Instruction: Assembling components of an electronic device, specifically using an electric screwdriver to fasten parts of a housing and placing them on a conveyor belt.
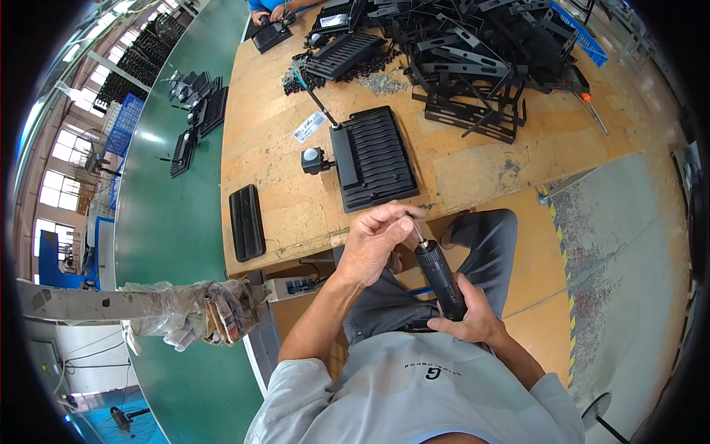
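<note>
In my right hand (pixel 473 314) is a black electric screwdriver (pixel 438 277), gripped by its lower body with the bit pointing up and away from me. My left hand (pixel 379 240) is closed at the bit's tip, thumb and fingers pinched together. Whatever small piece lies between those fingers is too small to make out. Just beyond, on the wooden table, lies a black finned floodlight housing (pixel 376 159). A small sensor box with a white dome (pixel 313 157) sticks out from its left side. A cable with a blue-green sleeve (pixel 310 90) runs from its top, beside a white label (pixel 309 127).
A black flat part (pixel 246 222) lies at the table's left edge. Black brackets (pixel 473 66) are heaped at the back right, near a screwdriver with an orange-and-black handle (pixel 584 96). Loose screws (pixel 383 83) lie behind the housing. A green conveyor (pixel 174 244) runs along the left. Another person's hands (pixel 277 13) work at the far end.
</note>
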`<state>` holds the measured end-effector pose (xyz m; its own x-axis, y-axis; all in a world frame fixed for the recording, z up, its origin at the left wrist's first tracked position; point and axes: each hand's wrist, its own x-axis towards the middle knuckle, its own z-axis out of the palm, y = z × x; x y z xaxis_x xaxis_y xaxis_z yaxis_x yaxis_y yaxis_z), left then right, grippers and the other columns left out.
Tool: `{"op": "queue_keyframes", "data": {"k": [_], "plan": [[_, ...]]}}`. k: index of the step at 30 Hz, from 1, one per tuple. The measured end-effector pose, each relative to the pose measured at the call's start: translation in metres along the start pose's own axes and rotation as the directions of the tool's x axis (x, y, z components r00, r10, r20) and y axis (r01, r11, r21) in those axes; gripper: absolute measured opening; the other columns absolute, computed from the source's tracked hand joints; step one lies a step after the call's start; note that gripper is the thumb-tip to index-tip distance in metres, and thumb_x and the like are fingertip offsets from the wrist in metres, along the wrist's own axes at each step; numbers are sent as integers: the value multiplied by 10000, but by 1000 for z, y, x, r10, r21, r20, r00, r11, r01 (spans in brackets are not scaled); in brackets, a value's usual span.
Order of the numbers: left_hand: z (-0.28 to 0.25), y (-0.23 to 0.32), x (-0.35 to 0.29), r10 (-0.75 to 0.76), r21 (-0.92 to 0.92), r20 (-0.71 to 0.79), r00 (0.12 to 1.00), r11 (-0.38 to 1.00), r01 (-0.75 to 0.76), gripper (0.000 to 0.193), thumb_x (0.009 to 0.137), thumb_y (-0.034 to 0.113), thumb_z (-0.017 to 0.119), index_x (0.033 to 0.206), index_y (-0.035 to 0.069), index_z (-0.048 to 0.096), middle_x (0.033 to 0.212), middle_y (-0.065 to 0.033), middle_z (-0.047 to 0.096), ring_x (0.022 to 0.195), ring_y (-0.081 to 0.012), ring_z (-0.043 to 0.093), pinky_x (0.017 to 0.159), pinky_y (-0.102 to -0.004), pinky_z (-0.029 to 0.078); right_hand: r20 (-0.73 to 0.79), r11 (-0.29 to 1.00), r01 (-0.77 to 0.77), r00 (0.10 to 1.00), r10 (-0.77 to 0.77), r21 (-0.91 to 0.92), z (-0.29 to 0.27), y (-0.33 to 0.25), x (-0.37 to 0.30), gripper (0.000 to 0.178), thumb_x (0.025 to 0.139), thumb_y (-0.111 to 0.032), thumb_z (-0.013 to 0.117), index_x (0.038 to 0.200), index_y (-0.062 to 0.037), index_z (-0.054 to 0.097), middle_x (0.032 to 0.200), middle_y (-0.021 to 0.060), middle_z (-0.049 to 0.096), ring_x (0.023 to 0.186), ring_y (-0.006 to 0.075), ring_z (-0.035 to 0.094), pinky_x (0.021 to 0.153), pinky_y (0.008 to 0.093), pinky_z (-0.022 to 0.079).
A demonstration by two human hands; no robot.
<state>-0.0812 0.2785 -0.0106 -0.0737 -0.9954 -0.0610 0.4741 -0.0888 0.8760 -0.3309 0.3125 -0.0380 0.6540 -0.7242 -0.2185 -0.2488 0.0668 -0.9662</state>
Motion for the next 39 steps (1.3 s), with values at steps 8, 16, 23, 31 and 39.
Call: {"op": "queue_keyframes", "data": {"k": [8,16,23,31,39], "plan": [[-49,50,15,598,948,132,791,157,-276,302,926,47,682,1225,12,694,1153,-153,693,993,-261,665,941,-390,522,-13,951,13,1000,-10,308,-5,7,0,611,770,-103,853,1242,3,479,806,25,591,607,88,579,554,254,476],[-53,30,17,490,952,301,818,-207,-227,318,879,21,687,1196,21,711,1348,-175,604,1107,-374,589,971,-443,483,-14,943,-9,1000,14,334,-8,20,2,620,808,-98,813,1304,-18,450,817,34,575,576,100,583,530,261,494],[-31,31,13,482,973,219,848,-171,-154,331,865,42,717,1195,11,718,1305,-165,610,1109,-363,576,949,-448,481,-4,910,-48,998,55,412,-10,19,7,579,832,-182,843,1243,6,481,774,9,581,580,69,565,522,243,470],[-37,107,153,429,939,344,835,-181,-293,131,870,63,688,988,9,711,942,-182,695,870,-380,666,800,-435,527,22,897,-66,998,63,437,-16,13,7,638,827,-77,808,1331,-14,423,825,41,579,587,109,592,536,263,504],[-87,78,247,265,935,262,928,-307,-176,165,810,103,716,958,38,748,926,-209,728,899,-405,697,816,-467,549,-9,898,-81,996,94,433,-17,28,0,631,828,-88,806,1320,-1,421,822,42,579,590,115,602,537,267,506]]}}
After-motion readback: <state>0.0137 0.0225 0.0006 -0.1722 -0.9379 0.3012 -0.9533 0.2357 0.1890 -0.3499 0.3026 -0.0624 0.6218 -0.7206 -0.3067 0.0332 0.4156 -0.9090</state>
